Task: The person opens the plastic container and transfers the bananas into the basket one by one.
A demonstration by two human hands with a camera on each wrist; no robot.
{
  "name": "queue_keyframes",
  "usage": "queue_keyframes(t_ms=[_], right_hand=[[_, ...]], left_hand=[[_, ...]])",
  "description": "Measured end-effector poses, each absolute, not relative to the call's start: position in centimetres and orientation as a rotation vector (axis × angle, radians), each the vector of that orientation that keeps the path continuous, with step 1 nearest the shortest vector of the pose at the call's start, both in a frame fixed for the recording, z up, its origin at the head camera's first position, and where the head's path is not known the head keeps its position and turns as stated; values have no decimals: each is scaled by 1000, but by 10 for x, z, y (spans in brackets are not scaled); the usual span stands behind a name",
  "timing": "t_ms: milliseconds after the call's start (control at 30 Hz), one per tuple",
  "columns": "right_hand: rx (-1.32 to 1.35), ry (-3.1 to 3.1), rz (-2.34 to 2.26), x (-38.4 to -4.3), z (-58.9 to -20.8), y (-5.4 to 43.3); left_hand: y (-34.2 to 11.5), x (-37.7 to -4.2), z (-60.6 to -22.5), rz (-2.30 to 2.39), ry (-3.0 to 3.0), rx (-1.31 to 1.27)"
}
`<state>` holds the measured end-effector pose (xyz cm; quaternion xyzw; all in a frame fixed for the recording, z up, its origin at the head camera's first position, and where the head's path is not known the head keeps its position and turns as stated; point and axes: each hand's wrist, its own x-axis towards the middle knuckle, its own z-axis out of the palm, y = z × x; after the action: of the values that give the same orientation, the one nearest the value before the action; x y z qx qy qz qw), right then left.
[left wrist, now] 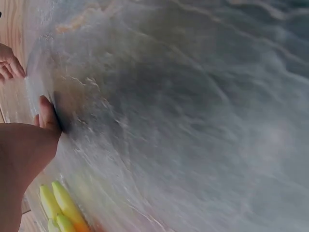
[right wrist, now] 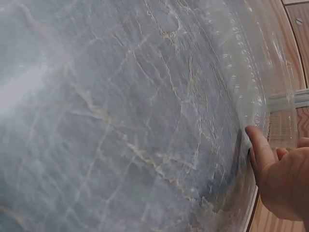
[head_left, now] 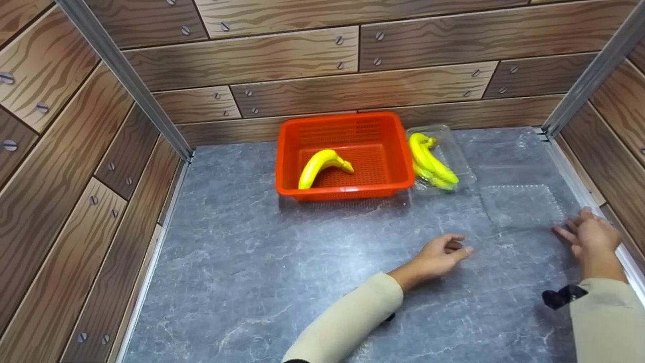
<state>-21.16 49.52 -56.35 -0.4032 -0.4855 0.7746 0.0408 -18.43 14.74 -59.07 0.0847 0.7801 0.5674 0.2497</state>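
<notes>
A clear plastic tray lies on the grey marbled surface at the right. My right hand is at its near right corner, and the fingertips touch the clear edge in the right wrist view. Its index finger is extended. To the left of the tray's near side is my left hand, fingers loosely bent with a gap to the thumb and nothing visible between them. Farther back, a bunch of yellow bananas sits in a second clear tray.
An orange-red plastic basket with one banana inside stands at the back middle, beside the tray of bananas. Wood-patterned panels rise at the back and both sides. A metal rail runs along the right edge.
</notes>
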Motion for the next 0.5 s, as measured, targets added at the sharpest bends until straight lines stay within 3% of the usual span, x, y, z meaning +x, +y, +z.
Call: queue_keyframes(t_ms=[500], right_hand=[[-1157, -1199, 2460, -230, -560, 489]], left_hand=[[101, -187, -595, 1596, 2181, 410]])
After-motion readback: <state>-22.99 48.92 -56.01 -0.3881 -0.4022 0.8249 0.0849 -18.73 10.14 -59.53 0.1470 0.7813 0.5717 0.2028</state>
